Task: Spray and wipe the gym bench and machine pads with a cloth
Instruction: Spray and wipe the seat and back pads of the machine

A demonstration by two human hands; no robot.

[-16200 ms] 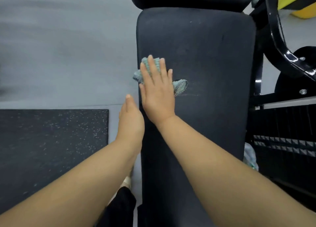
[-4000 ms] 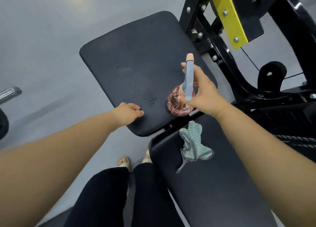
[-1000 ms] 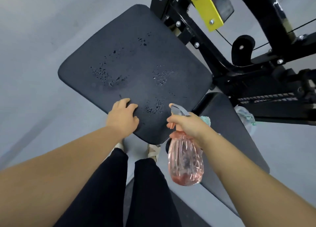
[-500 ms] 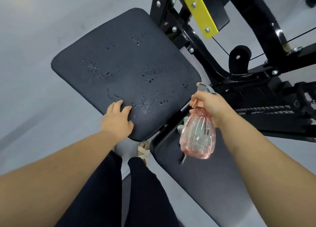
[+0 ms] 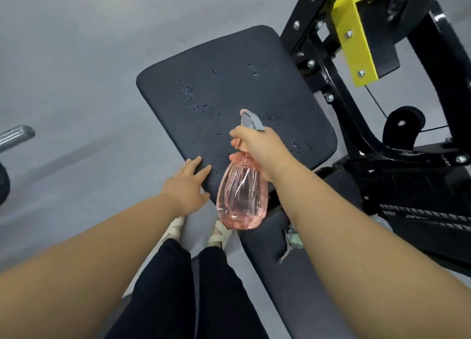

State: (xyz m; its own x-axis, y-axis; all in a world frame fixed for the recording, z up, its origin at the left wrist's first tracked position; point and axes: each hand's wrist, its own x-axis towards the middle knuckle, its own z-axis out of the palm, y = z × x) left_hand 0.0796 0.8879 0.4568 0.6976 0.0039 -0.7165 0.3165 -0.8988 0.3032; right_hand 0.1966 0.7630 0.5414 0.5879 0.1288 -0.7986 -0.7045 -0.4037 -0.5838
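A black machine pad [image 5: 229, 83] fills the middle of the view, dotted with spray droplets. My right hand [image 5: 257, 147] grips the neck of a pink see-through spray bottle [image 5: 242, 198] with a grey trigger head, held over the pad's near edge. My left hand [image 5: 188, 188] rests on the pad's near corner with its fingers straight. A pale green cloth [image 5: 293, 239] lies on the long black bench pad [image 5: 293, 287] at the lower right, mostly hidden behind my right forearm.
The black machine frame [image 5: 356, 124] with a yellow plate [image 5: 354, 32] stands at the right. A grey floor [image 5: 76, 71] stretches to the left, with a metal bar end [image 5: 15, 134] at the left edge. My legs and feet [image 5: 201, 236] are below the pad.
My right hand has swung the spray bottle back from the pad's right side to over its near edge. The left hand stays on the pad's corner. The view has shifted.
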